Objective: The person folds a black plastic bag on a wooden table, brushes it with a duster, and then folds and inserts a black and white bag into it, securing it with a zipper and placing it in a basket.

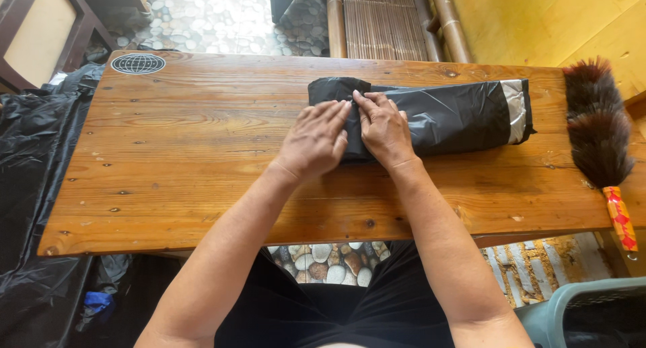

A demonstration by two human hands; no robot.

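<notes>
- A person sits at a long wooden worktop (202, 159), seen from above through a head-worn camera.
- A black plastic bag (451, 116), folded into a long flat bundle, lies across the far middle of the worktop, running left to right.
- A silver-grey band (515, 109) crosses the bag near its right end.
- The left hand (315, 141) lies flat on the left part of the bag, fingers (330, 112) held close together and pressing down.
- The right hand (385, 129) sits just beside it, touching it, fingers (371, 104) bent and pressing or pinching the plastic at the fold; which one is hard to tell.
- By the look of it, the bag is already folded lengthwise into a strip, and the left end appears partly turned or rolled over; the long right part is still flat.
- A feather duster (595, 129) with a red and orange handle lies at the right end of the worktop, well apart from the hands.
- More loose black plastic (33, 186) is heaped on the left, beside the worktop.
- A pebble floor (208, 15) shows beyond the far edge.
</notes>
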